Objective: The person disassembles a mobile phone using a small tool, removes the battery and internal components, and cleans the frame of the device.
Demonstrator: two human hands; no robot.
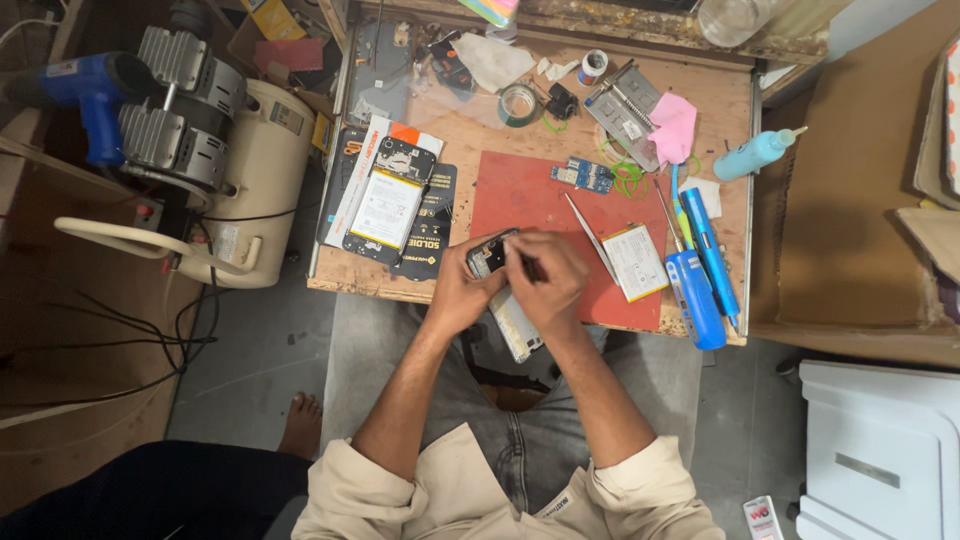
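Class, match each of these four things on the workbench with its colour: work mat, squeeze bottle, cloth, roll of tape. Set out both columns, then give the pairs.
Things:
1. work mat
2. squeeze bottle
3. cloth
4. roll of tape

Colours:
A. pink
B. green
C. red
D. light blue

Pairs: 1-C, 2-D, 3-A, 4-B

We are looking straight down from head height, fairly near, at a wooden workbench [470, 140], our lap and the floor below.
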